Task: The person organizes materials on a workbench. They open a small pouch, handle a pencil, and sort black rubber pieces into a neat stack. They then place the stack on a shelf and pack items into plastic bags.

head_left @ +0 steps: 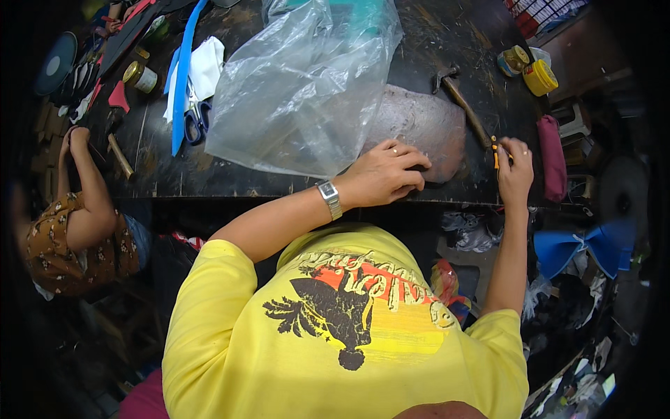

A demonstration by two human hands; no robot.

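Observation:
My left hand (385, 172), with a ring and a metal wristwatch (329, 200), rests loosely bent at the near edge of a smooth grey-brown slab (424, 126). Nothing shows between its fingers. My right hand (516, 170) is at the front right of the table, its bent fingers closed on a small yellow-handled tool (495, 153); the exact kind of tool is hard to make out. Just beyond lies a hammer (466, 110) with a wooden handle, its end close to the yellow tool. A clear plastic sheet (293, 105) covers the slab's left side.
Dark-handled scissors (196, 124), a blue strip (183, 84) and a jar (141, 77) lie left. Two jars, one a yellow tub (540, 77), stand far right above a maroon roll (552, 158). At the left edge, another person (82, 223) sits by a wooden-handled tool (120, 156).

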